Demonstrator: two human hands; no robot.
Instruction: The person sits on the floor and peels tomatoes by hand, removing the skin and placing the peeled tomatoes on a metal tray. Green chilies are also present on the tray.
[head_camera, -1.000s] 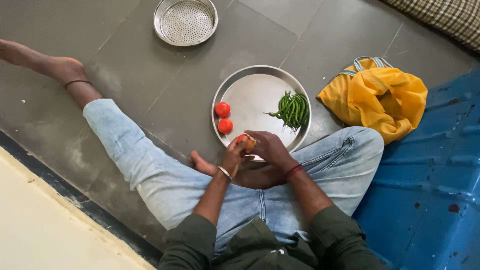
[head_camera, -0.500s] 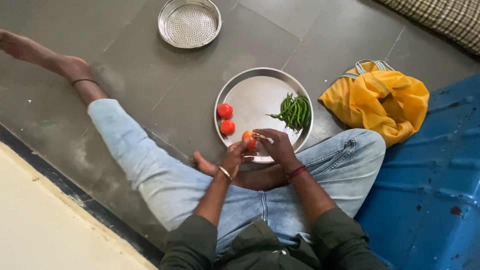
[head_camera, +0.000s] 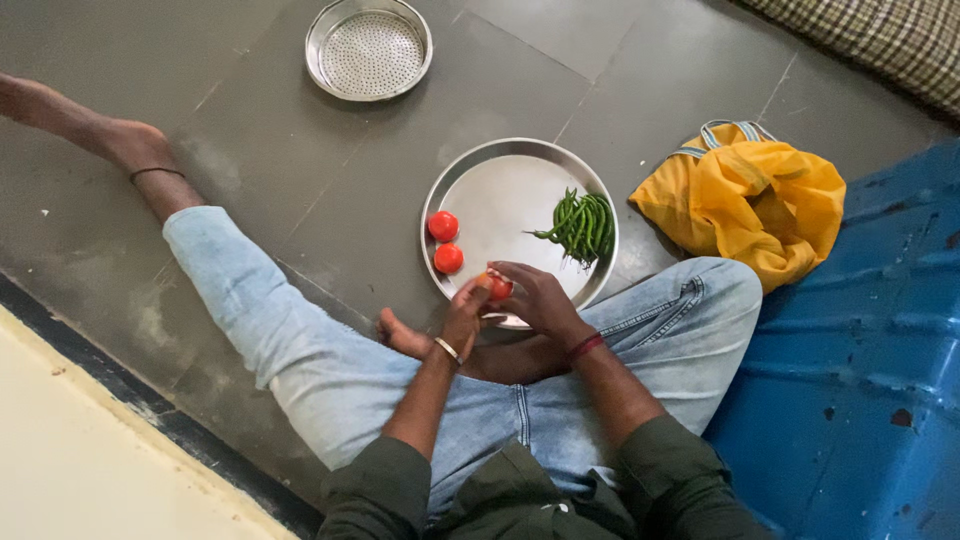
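You are gripping a red tomato (head_camera: 497, 288) between your left hand (head_camera: 466, 312) and right hand (head_camera: 537, 297), over the near rim of the steel plate (head_camera: 500, 200). Something thin, possibly a blade, is showing beside it. Two tomatoes (head_camera: 445, 242) and green chillies (head_camera: 583, 225) are lying on the plate.

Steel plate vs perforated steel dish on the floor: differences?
The round steel plate has a solid base; the perforated dish has holes across its base. The plate looks wider and holds two tomatoes and green chillies; the dish holds nothing. The plate lies by the hands, the dish farther off. Both are round, shiny metal.
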